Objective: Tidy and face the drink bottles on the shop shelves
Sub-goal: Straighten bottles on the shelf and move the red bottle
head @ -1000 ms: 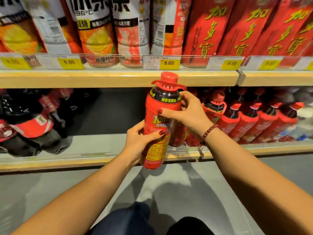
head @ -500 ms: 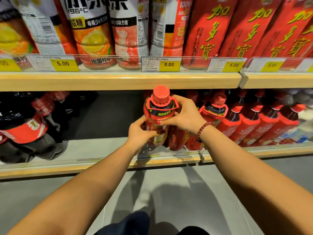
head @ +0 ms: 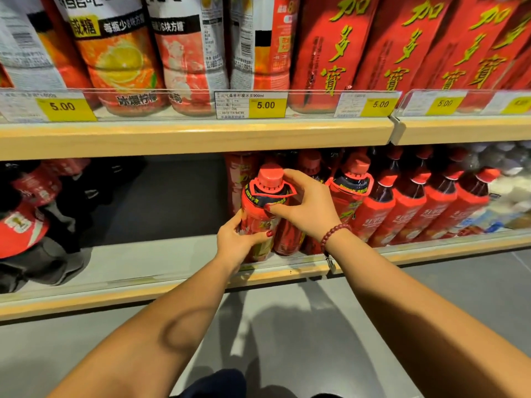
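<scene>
A red-labelled drink bottle (head: 258, 208) with a red cap and a neck tag stands at the front of the lower shelf (head: 161, 262). My left hand (head: 238, 242) wraps its lower body from the left. My right hand (head: 304, 205) grips its shoulder and neck from the right; a bead bracelet circles that wrist. A row of similar red bottles (head: 408, 205) stands just to the right, some behind my right hand.
Dark cola bottles (head: 31, 222) lie at the lower shelf's left end, with a bare stretch of shelf between them and the held bottle. The upper shelf (head: 195, 136) carries large tea bottles (head: 120, 53), red cartons (head: 402, 44) and price tags. Grey floor lies below.
Both hands carried the red bottle from in front of the shelf edge back and down onto the lower shelf. It now stands beside the red row.
</scene>
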Available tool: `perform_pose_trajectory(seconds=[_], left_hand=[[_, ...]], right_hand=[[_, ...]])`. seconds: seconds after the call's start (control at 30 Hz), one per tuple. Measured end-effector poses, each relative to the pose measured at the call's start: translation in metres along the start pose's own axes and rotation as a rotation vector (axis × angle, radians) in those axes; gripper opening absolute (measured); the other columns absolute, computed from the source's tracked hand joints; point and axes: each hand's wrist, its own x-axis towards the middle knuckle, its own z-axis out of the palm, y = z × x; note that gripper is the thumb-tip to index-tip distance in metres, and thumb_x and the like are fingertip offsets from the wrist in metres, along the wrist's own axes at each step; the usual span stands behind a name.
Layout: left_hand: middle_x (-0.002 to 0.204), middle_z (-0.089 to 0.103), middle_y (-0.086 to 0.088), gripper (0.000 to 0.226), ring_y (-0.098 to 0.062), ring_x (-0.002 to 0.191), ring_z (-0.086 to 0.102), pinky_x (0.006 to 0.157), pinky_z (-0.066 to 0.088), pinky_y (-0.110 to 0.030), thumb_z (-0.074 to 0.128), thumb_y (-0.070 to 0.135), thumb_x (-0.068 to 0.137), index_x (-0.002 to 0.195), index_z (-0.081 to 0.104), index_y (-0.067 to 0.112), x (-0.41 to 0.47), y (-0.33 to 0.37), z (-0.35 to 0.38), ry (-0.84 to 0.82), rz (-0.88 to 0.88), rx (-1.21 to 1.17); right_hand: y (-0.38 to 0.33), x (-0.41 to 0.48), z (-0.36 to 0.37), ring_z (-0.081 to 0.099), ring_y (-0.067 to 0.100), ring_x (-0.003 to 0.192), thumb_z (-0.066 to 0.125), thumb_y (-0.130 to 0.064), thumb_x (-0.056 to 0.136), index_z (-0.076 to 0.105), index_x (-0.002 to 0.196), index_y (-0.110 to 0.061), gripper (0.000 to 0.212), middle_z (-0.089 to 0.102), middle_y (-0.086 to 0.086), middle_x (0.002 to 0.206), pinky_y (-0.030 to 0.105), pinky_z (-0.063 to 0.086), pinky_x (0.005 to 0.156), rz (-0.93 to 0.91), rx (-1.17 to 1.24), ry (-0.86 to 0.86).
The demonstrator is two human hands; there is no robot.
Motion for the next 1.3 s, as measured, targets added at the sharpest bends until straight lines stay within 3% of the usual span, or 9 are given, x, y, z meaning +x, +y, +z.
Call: perform_pose_trajectory(seconds=[0.2,0.33,0.47,0.6,0.83,0.97,1.1,1.3], left_hand=[[0.105,0.072,0.003,0.055,-0.007,0.098,0.067,0.092,0.053,-0.036,0.084,0.019,0.068,0.118,0.062,0.023,0.002,-0.001,-0.006,-0.025,0.063,0.039],[0.121,0.065,-0.006,0.066,-0.016,0.113,0.060,0.100,0.049,-0.043,0.082,0.014,0.071,0.131,0.054,0.014,0.001,-0.004,-0.012,0.116,-0.016,-0.004],[0.114,0.069,-0.004,0.053,-0.017,0.108,0.064,0.097,0.050,-0.044,0.080,0.009,0.073,0.123,0.062,0.013,0.002,-0.002,-0.011,0.151,-0.015,-0.049],[0.111,0.071,-0.005,0.045,-0.017,0.107,0.065,0.096,0.051,-0.045,0.076,0.008,0.077,0.121,0.064,0.011,0.009,0.001,-0.013,0.088,0.005,-0.066],[0.107,0.071,-0.005,0.041,-0.013,0.101,0.066,0.092,0.054,-0.043,0.073,0.004,0.078,0.118,0.065,0.007,0.022,0.003,-0.025,0.044,-0.025,-0.017],[0.124,0.063,-0.014,0.054,-0.022,0.115,0.060,0.098,0.049,-0.046,0.073,0.005,0.078,0.129,0.055,0.002,0.020,0.004,-0.027,0.044,-0.058,0.016],[0.120,0.065,-0.014,0.054,-0.023,0.112,0.061,0.100,0.048,-0.044,0.077,0.006,0.075,0.126,0.058,0.001,0.018,0.014,-0.029,0.063,-0.044,0.125],[0.119,0.065,-0.005,0.050,-0.020,0.112,0.059,0.099,0.047,-0.041,0.076,0.024,0.078,0.125,0.061,0.015,0.005,0.047,-0.035,-0.017,0.037,0.536]], right_hand=[[-0.005,0.009,0.020,0.063,0.017,0.105,0.082,-0.021,0.067,0.061,0.120,-0.012,0.058,0.068,0.004,0.114,0.038,0.051,0.093,-0.036,-0.062,0.054],[-0.004,0.019,0.023,0.064,0.018,0.096,0.083,-0.025,0.068,0.063,0.112,-0.008,0.052,0.069,0.005,0.107,0.037,0.053,0.087,0.013,-0.092,0.051],[0.000,0.023,0.018,0.054,0.009,0.080,0.084,-0.028,0.067,0.065,0.101,-0.009,0.044,0.060,-0.005,0.087,0.025,0.044,0.069,0.025,-0.135,0.063],[-0.001,0.025,0.020,0.052,0.014,0.070,0.082,-0.035,0.068,0.059,0.083,-0.015,0.034,0.053,-0.005,0.073,0.026,0.038,0.061,0.030,-0.213,0.096],[-0.008,0.024,0.029,0.059,0.021,0.070,0.081,-0.042,0.068,0.058,0.078,-0.014,0.038,0.062,0.002,0.074,0.029,0.043,0.060,0.077,-0.268,0.156],[-0.008,0.019,0.029,0.061,0.023,0.074,0.079,-0.041,0.071,0.061,0.084,-0.009,0.039,0.066,0.006,0.080,0.036,0.051,0.065,0.062,-0.243,0.151],[-0.004,0.015,0.027,0.058,0.025,0.081,0.072,-0.039,0.078,0.059,0.091,-0.008,0.036,0.060,0.005,0.085,0.032,0.042,0.066,0.015,-0.294,0.077],[-0.007,0.008,0.014,0.052,0.025,0.116,0.065,-0.036,0.084,0.050,0.128,-0.013,0.052,0.057,0.007,0.123,0.038,0.046,0.088,0.003,-0.348,-0.054]])
